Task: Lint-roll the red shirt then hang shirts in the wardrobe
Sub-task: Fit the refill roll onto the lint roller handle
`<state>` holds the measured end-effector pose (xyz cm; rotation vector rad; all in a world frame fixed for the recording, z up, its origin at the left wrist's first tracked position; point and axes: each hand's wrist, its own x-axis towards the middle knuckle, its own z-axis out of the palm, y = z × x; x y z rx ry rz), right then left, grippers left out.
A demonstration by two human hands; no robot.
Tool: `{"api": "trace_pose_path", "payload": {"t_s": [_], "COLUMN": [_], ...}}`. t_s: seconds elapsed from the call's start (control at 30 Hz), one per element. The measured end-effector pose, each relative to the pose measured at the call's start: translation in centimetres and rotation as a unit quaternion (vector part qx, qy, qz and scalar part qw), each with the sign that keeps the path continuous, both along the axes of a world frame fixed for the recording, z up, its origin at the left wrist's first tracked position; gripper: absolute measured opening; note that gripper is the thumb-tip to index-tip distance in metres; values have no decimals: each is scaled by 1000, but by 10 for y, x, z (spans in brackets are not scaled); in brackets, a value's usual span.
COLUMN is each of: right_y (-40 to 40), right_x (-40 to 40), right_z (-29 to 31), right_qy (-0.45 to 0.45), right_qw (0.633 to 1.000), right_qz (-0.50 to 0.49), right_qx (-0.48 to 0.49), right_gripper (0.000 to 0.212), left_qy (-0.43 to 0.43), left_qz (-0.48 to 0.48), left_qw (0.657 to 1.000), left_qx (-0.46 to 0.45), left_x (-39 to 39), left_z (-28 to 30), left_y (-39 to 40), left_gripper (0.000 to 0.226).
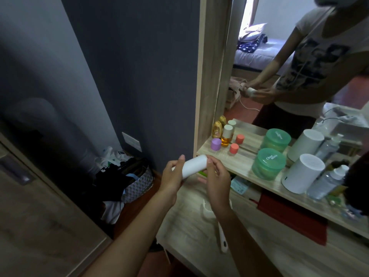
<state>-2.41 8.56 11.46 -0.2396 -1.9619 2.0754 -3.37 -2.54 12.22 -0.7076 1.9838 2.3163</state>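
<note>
A white lint-roller roll (pixel 194 165) is held between both hands above the left end of the wooden dresser top (pixel 191 226). My left hand (pixel 172 177) grips its lower left end. My right hand (pixel 216 176) pinches its upper right end with fingertips. A white lint-roller handle (pixel 219 228) lies on the dresser top below my right wrist. No red shirt is in view. A wardrobe door (pixel 40 216) with a dark recessed handle fills the lower left.
A shelf (pixel 243 166) under the mirror (pixel 289 56) carries small bottles, two green jars (pixel 268 163), a white cylinder (pixel 302 175) and clear bottles. A red flat item (pixel 289 214) lies under the shelf. A patterned basket (pixel 137 182) of dark clothes stands on the floor by the wall.
</note>
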Motion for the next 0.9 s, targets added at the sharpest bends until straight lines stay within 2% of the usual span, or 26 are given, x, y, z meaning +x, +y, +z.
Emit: {"api": "trace_pose_path", "payload": {"t_s": [0.07, 0.13, 0.23, 0.33, 0.4, 0.5, 0.53, 0.63, 0.67, 0.7, 0.77, 0.83, 0.9], "right_y": [3, 8, 14, 18, 19, 21, 21, 23, 26, 29, 40, 51, 59], "right_x": [-1, -3, -9, -13, -15, -21, -23, -30, -31, -31, -28, -20, -11], "right_z": [4, 8, 14, 19, 20, 13, 10, -5, -16, -26, -70, -118, -165], "right_qy": [-14, -26, -32, -35, -52, -100, -119, -142, -145, -160, -244, -327, -347], "right_qw": [1000, 999, 997, 992, 990, 984, 982, 983, 988, 986, 936, 885, 857], "right_qz": [21, 41, 65, 99, 125, 146, 149, 96, 50, 7, -39, -5, 80], "right_qx": [-9, -24, 23, 72, 45, 16, 2, -59, -28, 54, 249, 331, 373], "right_gripper": [20, 21, 23, 23, 23, 16, 17, 21, 22, 22, 26, 42, 61], "left_qy": [70, 130, 123, 67, 48, 27, 11, -19, -14, -11, -5, -16, -33], "left_qz": [-17, -49, -170, -310, -330, -318, -303, -247, -233, -218, -192, -171, -156], "left_qw": [987, 965, 943, 912, 911, 925, 936, 968, 972, 975, 972, 968, 968], "left_qx": [-143, -224, -257, -260, -243, -204, -176, -31, 12, 52, 134, 182, 192], "left_x": [6, 13, 19, 22, 21, 13, 9, 0, 0, -1, 0, 1, 2], "left_z": [5, 11, 26, 37, 40, 39, 39, 31, 27, 24, 19, 14, 9], "left_y": [-1, -1, -2, -3, -5, -8, -9, -12, -12, -14, -15, -14, -13], "left_gripper": [34, 31, 39, 69, 71, 44, 37, 40, 40, 40, 38, 36, 34]}}
